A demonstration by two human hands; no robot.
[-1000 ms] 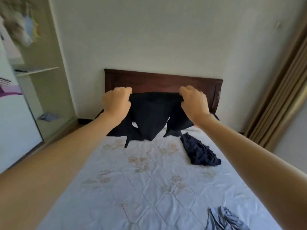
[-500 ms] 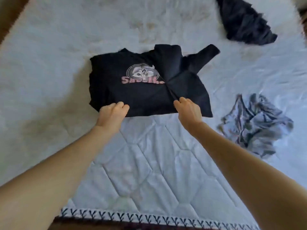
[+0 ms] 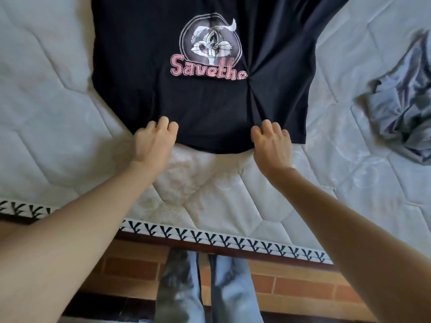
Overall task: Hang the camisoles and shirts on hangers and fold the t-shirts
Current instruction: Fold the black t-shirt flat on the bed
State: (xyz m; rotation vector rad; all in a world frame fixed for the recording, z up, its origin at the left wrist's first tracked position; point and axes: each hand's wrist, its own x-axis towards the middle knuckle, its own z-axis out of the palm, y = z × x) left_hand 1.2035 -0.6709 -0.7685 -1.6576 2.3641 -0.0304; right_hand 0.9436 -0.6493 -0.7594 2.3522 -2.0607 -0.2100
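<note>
**Black t-shirt laid out, folding not yet begun**

Both hands, left (image 3: 155,142) and right (image 3: 271,142), pinch the hem of my black t-shirt (image 3: 149,66), spread print-up on the bed (image 3: 46,113). It is unfolded; a crumpled grey garment (image 3: 403,113) waits at right.

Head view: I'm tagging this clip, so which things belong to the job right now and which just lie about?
In the job:
black t-shirt
left hand, at its hem
right hand, at its hem

Lying about:
crumpled grey garment
mattress
</note>
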